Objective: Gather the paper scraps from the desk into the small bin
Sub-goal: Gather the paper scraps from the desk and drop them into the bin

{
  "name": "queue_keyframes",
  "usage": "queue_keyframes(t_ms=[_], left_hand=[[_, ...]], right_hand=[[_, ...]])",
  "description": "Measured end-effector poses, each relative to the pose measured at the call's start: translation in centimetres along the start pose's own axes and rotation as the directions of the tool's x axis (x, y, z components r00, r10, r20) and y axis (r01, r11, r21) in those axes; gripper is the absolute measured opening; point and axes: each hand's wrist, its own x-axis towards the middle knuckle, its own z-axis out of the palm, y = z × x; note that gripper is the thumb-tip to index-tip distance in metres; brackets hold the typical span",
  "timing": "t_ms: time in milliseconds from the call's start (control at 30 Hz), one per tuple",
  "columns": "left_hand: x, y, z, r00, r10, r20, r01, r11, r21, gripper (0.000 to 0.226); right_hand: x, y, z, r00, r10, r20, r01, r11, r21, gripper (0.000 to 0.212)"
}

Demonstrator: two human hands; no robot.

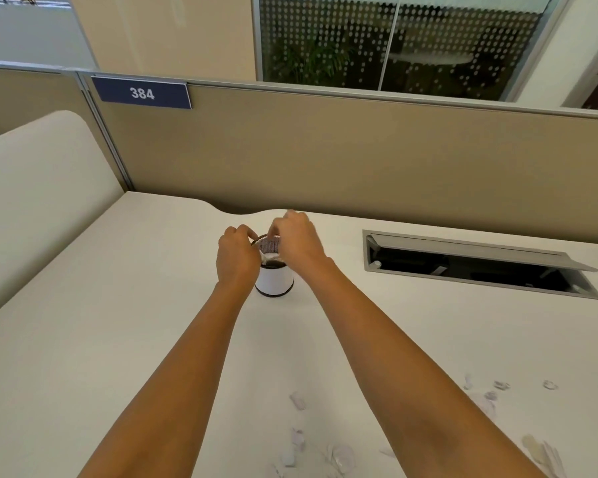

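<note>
A small white bin [274,280] with dark rims and a mesh inner wall stands upright on the cream desk [118,322]. My left hand [237,258] is at the bin's left rim and my right hand [296,241] at its right rim, both with fingers pinched over the opening. Something white lies inside the bin's mouth between the hands; whether the fingers still hold it I cannot tell. Several white paper scraps [297,401] lie on the near desk, more scraps [497,386] to the right and others [339,457] near the bottom edge.
An open cable hatch [477,267] with a raised grey lid is set into the desk to the right of the bin. A tan partition [325,150] with a blue 384 sign [142,93] borders the back. A cream side panel [38,188] stands at left.
</note>
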Motion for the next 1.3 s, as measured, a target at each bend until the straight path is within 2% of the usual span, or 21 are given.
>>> queue_keyframes(t_ms=[67, 133, 300, 500, 633, 800, 1033, 1167, 1300], left_hand=[[-1.4, 0.0, -0.4, 0.999, 0.038, -0.032, -0.038, 0.999, -0.008, 0.021], [-3.3, -0.1, -0.5, 0.996, 0.076, -0.044, -0.077, 0.997, -0.023, 0.021], [-9.2, -0.5, 0.7, 0.986, 0.160, 0.047, -0.159, 0.987, -0.029, 0.021], [-15.6, -2.3, 2.5, 0.946, 0.234, 0.225, -0.234, 0.972, -0.025, 0.021], [-18.8, -3.8, 3.0, 0.884, 0.286, 0.369, -0.305, 0.952, -0.007, 0.029], [-22.8, -6.1, 2.9, 0.858, 0.210, 0.468, -0.271, 0.960, 0.067, 0.039], [-26.4, -7.3, 2.4, 0.886, 0.196, 0.420, -0.265, 0.958, 0.111, 0.041], [-27.5, -6.7, 2.0, 0.954, 0.061, 0.292, -0.052, 0.998, -0.039, 0.026], [-27.6, -5.7, 1.9, 0.953, 0.022, 0.302, -0.018, 1.000, -0.015, 0.023]], right_hand=[[-2.1, 1.6, -0.5, 0.991, 0.113, -0.066, -0.102, 0.983, 0.151, 0.033], [-4.8, 3.6, -0.4, 0.980, 0.192, -0.052, -0.178, 0.965, 0.191, 0.044], [-11.2, 8.3, 1.7, 0.941, 0.336, 0.049, -0.339, 0.937, 0.089, 0.044], [-18.1, 11.6, 4.3, 0.887, 0.399, 0.233, -0.376, 0.916, -0.139, 0.042], [-21.0, 12.1, 4.8, 0.883, 0.348, 0.316, -0.315, 0.937, -0.153, 0.043], [-23.4, 11.6, 5.1, 0.925, 0.236, 0.299, -0.242, 0.970, -0.015, 0.047], [-26.9, 11.0, 4.6, 0.977, 0.088, 0.192, -0.107, 0.990, 0.094, 0.035], [-28.1, 10.9, 4.0, 0.979, 0.013, 0.202, -0.037, 0.992, 0.118, 0.033], [-28.8, 10.9, 4.3, 0.986, 0.093, 0.138, -0.108, 0.989, 0.105, 0.027]])
